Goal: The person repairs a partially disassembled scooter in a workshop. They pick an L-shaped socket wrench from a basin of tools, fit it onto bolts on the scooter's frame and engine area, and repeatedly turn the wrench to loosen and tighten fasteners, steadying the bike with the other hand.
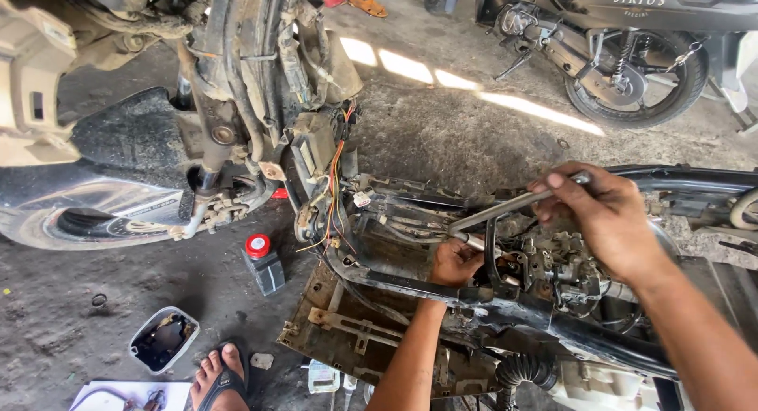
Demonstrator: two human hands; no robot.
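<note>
Landmark: the stripped motorbike frame [474, 296] lying across the concrete floor [442, 135]. Left of it stands a small dark bottle with a red cap [261, 262], and further left a black tray [163, 340] beside a sandalled foot [219, 379]. Over the frame's middle, the left hand [455, 261] is clenched around the lower end of a long metal wrench [513, 206]. The right hand [604, 213] grasps its upper handle, above the engine [553, 265]. The wrench looks stiff, fairly heavy and probably greasy; the far handle end seems the best hold for leverage.
</note>
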